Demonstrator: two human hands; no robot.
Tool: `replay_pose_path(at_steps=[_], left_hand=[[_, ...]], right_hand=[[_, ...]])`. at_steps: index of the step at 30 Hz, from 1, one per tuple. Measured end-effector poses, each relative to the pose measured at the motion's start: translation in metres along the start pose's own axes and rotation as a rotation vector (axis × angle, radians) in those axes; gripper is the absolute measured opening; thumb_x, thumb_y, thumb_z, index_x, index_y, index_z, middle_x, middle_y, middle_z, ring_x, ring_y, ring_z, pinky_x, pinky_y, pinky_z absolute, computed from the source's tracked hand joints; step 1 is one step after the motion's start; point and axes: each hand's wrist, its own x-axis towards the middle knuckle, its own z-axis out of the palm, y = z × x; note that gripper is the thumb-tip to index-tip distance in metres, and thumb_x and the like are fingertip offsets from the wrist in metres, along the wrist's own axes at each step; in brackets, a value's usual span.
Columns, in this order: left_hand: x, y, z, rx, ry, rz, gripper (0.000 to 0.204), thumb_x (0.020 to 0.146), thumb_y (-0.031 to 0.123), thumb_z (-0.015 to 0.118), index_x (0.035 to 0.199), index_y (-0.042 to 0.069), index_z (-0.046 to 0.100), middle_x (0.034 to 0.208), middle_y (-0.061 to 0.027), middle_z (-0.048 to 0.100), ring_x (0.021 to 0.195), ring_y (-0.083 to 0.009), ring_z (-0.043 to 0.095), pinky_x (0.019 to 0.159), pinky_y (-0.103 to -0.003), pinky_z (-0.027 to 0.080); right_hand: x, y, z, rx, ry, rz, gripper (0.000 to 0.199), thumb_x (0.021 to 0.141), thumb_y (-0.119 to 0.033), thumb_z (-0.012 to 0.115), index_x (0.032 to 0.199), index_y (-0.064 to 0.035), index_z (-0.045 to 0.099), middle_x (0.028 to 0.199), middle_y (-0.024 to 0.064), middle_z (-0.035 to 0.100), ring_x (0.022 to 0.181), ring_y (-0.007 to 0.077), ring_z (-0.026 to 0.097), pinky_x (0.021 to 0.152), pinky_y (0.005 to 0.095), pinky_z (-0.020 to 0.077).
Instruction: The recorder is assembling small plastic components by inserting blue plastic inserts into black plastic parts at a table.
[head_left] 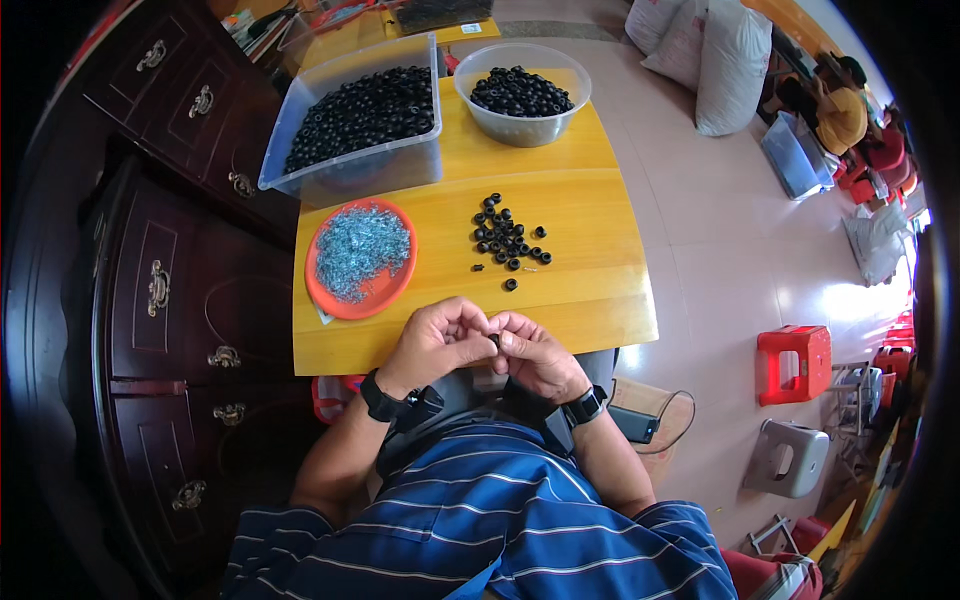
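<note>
Both hands up at the near edge of the bench (590, 310), meeting in front of the striped shirt. Left hand (435, 345) and right hand (543, 360) are fingertip to fingertip, with a small dark piece (494, 341) between them. Thumbs and forefingers of both are pinched in on it; the other fingers curl, and I can't make out what's under them. Piece sits right at the thumb tips, mostly covered. What shows is black and small; can't tell its full shape from here.

Just beyond the hands: a loose cluster of black rings (500, 236) on the bench, short and rounded, some with the hole facing up, one lying nearest the fingers. To the left, an orange plate (384, 300) with a heap of thin silvery-blue slivers (358, 250). Farther back, a clear rectangular bin (385, 172) and a round clear bowl (525, 132), both loaded with similar black parts (365, 110).
</note>
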Motion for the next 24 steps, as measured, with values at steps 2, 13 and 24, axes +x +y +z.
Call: replay_pose_path(at_steps=[2, 13, 24], left_hand=[[0.007, 0.009, -0.002, -0.045, 0.105, -0.066, 0.011, 0.094, 0.008, 0.073, 0.101, 0.003, 0.066, 0.082, 0.0036, 0.064, 0.072, -0.0027, 0.060, 0.065, -0.019, 0.050], [0.068, -0.022, -0.021, 1.027, 0.358, 0.145, 0.021, 0.083, 0.011, 0.076, 0.100, 0.001, 0.069, 0.081, -0.0111, 0.068, 0.067, -0.0231, 0.066, 0.064, -0.035, 0.053], [0.059, -0.016, -0.012, 0.982, 0.281, 0.127, 0.012, 0.086, 0.009, 0.071, 0.093, 0.000, 0.066, 0.081, -0.0146, 0.069, 0.072, -0.0263, 0.071, 0.064, -0.035, 0.054]], right_hand=[[0.000, -0.002, -0.003, 0.089, -0.033, -0.002, 0.025, 0.101, -0.018, 0.065, 0.121, -0.0044, 0.062, 0.096, 0.0033, 0.067, 0.079, 0.0104, 0.066, 0.073, 0.0217, 0.0554], [0.004, -0.004, -0.017, 0.266, -0.086, -0.061, 0.027, 0.104, -0.021, 0.059, 0.124, -0.0031, 0.059, 0.103, 0.0049, 0.062, 0.079, 0.0112, 0.060, 0.075, 0.0268, 0.0554], [0.005, -0.005, -0.014, 0.289, -0.097, -0.046, 0.027, 0.105, -0.022, 0.058, 0.125, -0.0036, 0.058, 0.104, 0.0046, 0.063, 0.080, 0.0115, 0.061, 0.074, 0.0272, 0.0561]])
